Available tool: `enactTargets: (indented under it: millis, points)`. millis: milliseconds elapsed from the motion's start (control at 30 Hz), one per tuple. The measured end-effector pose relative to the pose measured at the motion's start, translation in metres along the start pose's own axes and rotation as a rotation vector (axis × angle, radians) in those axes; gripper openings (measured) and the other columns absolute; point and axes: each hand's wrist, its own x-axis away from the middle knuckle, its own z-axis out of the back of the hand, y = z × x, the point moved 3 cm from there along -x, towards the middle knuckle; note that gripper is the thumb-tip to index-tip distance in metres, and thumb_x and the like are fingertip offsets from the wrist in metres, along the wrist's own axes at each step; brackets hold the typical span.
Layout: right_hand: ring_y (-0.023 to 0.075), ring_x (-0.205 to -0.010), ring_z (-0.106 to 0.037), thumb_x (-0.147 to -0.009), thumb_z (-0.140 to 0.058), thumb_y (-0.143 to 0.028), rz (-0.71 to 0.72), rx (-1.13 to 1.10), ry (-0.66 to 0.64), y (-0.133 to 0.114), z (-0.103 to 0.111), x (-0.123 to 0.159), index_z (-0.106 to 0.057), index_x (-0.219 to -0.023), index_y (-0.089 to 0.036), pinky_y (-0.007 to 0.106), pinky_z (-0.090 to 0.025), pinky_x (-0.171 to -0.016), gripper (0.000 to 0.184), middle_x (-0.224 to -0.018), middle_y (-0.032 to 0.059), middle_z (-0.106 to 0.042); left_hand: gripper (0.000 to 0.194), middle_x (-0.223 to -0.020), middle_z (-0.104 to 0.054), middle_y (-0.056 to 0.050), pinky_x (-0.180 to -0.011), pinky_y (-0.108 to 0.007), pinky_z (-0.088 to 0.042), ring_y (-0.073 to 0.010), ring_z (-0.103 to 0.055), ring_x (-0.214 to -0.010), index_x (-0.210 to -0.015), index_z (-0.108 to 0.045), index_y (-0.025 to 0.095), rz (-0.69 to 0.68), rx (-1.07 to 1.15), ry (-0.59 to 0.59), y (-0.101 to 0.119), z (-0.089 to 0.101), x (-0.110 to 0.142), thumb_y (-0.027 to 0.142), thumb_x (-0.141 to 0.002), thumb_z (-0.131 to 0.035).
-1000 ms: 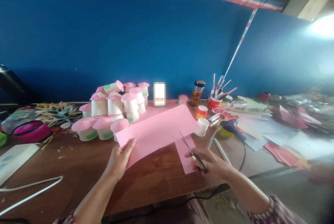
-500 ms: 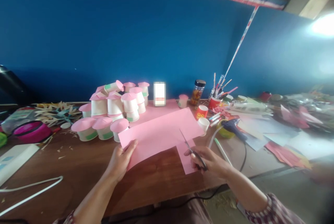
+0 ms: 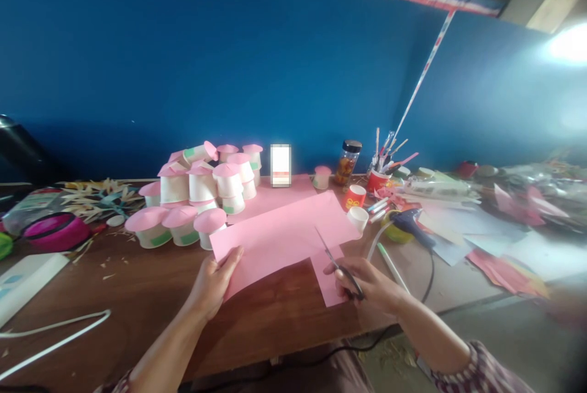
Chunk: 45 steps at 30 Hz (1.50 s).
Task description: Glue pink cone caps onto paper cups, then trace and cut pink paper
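Observation:
My left hand (image 3: 220, 281) pinches the left end of a pink paper sheet (image 3: 275, 237), thumb on top, and holds it above the brown table. My right hand (image 3: 367, 283) grips a pair of scissors (image 3: 347, 278) by the dark handles. The blades lie over the paper near its right part and point up and to the left. A narrower strip of the pink paper hangs down beside the scissors, partly behind my right fingers. Whether the strip is still joined to the sheet along its upper edge is hard to see.
White paper cups with pink cone tops (image 3: 188, 182) are stacked behind the sheet. To the right stand a dark-lidded jar (image 3: 349, 162), a red cup (image 3: 355, 197), a white cup (image 3: 358, 218) and a glue gun (image 3: 413, 225) with its cord. A white cable (image 3: 55, 335) lies at left.
Almost nothing differs. The left part of the paper and my left hand have shifted very slightly; the scissors stay at the same spot.

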Motion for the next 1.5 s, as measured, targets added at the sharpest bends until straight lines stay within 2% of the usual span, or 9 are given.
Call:
enactTargets:
  millis: [267, 667, 900, 1067, 1200, 1500]
  points:
    - [0.0076, -0.048, -0.047, -0.079, -0.054, -0.062, 0.039, 0.047, 0.039, 0.006, 0.0, -0.003, -0.058, -0.081, -0.013, 0.017, -0.033, -0.041, 0.049, -0.057, -0.0023, -0.052, 0.052, -0.096, -0.073, -0.01, -0.088, -0.036, -0.049, -0.0294, -0.062, -0.103, -0.104, -0.068, 0.011, -0.003, -0.011, -0.016, -0.004, 0.001, -0.002, 0.053, -0.073, -0.065]
    - [0.0067, -0.044, -0.045, -0.076, -0.062, -0.056, 0.038, -0.018, 0.085, 0.003, -0.003, -0.004, -0.058, -0.077, -0.012, 0.018, -0.03, -0.039, 0.044, -0.052, -0.0045, -0.047, 0.054, -0.097, -0.072, -0.011, -0.089, -0.036, -0.048, -0.03, -0.061, -0.104, -0.107, -0.067, 0.01, 0.002, -0.024, -0.032, -0.004, 0.001, -0.001, 0.053, -0.075, -0.064]
    - [0.0059, -0.043, -0.044, -0.074, -0.068, -0.051, 0.042, -0.067, 0.113, 0.011, -0.005, -0.008, -0.06, -0.078, -0.012, 0.018, -0.031, -0.04, 0.039, -0.049, -0.0056, -0.047, 0.056, -0.099, -0.072, -0.011, -0.089, -0.036, -0.048, -0.0305, -0.061, -0.105, -0.107, -0.068, 0.01, 0.0, -0.054, -0.026, -0.003, 0.001, -0.002, 0.055, -0.074, -0.064]
    - [0.0073, -0.044, -0.047, -0.072, -0.068, -0.054, 0.032, -0.099, 0.111, 0.011, -0.007, -0.007, -0.062, -0.084, -0.011, 0.021, -0.035, -0.043, 0.045, -0.051, -0.0039, -0.051, 0.054, -0.101, -0.072, -0.01, -0.09, -0.033, -0.048, -0.0288, -0.06, -0.106, -0.108, -0.068, 0.012, 0.007, 0.012, -0.033, -0.005, 0.0, -0.003, 0.053, -0.073, -0.066]
    - [0.0082, -0.047, -0.049, -0.074, -0.062, -0.061, 0.054, -0.089, 0.099, 0.007, -0.007, -0.007, -0.062, -0.085, -0.01, 0.022, -0.036, -0.045, 0.052, -0.055, -0.0013, -0.054, 0.053, -0.098, -0.073, -0.011, -0.093, -0.034, -0.046, -0.0282, -0.061, -0.105, -0.104, -0.069, 0.01, 0.065, 0.074, -0.045, -0.003, -0.002, -0.002, 0.051, -0.071, -0.069]
    - [0.0092, -0.05, -0.049, -0.074, -0.059, -0.064, 0.079, -0.044, 0.088, 0.004, -0.006, -0.006, -0.062, -0.092, -0.008, 0.024, -0.038, -0.049, 0.059, -0.057, -0.0002, -0.054, 0.054, -0.099, -0.072, -0.011, -0.094, -0.034, -0.047, -0.0279, -0.061, -0.106, -0.103, -0.069, 0.01, 0.115, 0.119, -0.048, 0.002, -0.005, 0.002, 0.051, -0.068, -0.072]
